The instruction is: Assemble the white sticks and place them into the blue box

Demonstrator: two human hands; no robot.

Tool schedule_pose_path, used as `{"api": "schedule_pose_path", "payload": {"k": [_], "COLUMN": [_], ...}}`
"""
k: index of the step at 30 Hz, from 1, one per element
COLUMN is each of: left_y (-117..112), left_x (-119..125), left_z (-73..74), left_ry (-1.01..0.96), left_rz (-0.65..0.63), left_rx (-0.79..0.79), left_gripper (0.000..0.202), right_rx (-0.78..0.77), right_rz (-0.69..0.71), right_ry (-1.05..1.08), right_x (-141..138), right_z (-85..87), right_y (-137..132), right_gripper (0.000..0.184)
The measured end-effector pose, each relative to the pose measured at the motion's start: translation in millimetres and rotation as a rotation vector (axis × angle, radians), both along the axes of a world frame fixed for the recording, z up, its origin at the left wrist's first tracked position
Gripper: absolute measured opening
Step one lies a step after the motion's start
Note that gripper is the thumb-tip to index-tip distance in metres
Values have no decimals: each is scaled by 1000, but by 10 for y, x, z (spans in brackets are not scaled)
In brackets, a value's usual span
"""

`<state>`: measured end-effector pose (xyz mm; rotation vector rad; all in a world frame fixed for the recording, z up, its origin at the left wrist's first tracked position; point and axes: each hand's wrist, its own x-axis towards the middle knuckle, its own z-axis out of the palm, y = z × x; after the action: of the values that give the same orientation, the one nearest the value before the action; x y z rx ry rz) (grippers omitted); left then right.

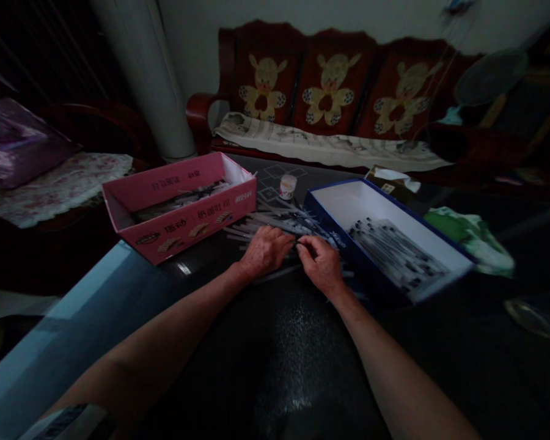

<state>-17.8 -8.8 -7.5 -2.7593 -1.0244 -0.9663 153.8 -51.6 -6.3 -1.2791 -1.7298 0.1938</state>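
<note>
Left hand point(266, 252) and right hand point(321, 264) are pinching closed, contents unclear.
A sofa point(302, 79) is standing behind the dark table point(293, 354).

Left hand point(266, 252), right hand point(321, 264), forearms point(183, 333) bare; left sleeve point(73, 423) pale, dark-patched.

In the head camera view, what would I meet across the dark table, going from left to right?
Pink box, left hand, right hand, blue box, green-and-white bundle.

Reads “吐司” point(214, 208) in dark Chinese characters on near wall of left pink box point(190, 225); shows white lettering point(338, 239), illegible, on right blue box point(351, 253).
</note>
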Motion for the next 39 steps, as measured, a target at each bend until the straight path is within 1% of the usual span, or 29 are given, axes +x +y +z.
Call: {"api": "schedule_pose_path", "payload": {"k": [4,6,10,13,15,17,20,22,25,30,34,39], "left_y": [-17,-31,-62,-71,-66,-55,-36,-29,-35,-47,-25,-37], "left_x": [7,17,37,39,34,27,19,19,24,19,3,7], "left_z": [29,44,62,57,49,42,38,38,39,32,20,33], "left_ry": [-10,-16,-9,-13,-12,-11,-17,-21,-25,-11,-16,-11], "left_rz": [-12,-30,-59,-69,-77,-70,-39,-27,-29,-71,-53,-53], "left_rx": [-25,-30,-36,-20,-11,-14,-27,-22,-9,2,-9,-22], "left_gripper": [31,31,32,32,32,32,33,34,34,34,33,33], "right_rx": [5,10,37,31,24,27,46,63,80,46,11,26], "right_rz": [28,43,42,21,11,13,4,2,35,58,36,45], "right_ry": [-25,-49,-104,-126,-127,-118,-103,-103,-104,-106,-88,-78], "right_x": [8,6,-3,-9,-11,-13,-15,-16,-15,-6,-6,-14], "right_z": [16,31,50,49,46,46,49,53,60,65,68,74], "right_y": [-23,-33,-31,-24,-28,-40,-63,-69,-64,-58,-75,-69], "right_gripper": [8,11,21,30,33,29,11,7,7,17,9,8]}}
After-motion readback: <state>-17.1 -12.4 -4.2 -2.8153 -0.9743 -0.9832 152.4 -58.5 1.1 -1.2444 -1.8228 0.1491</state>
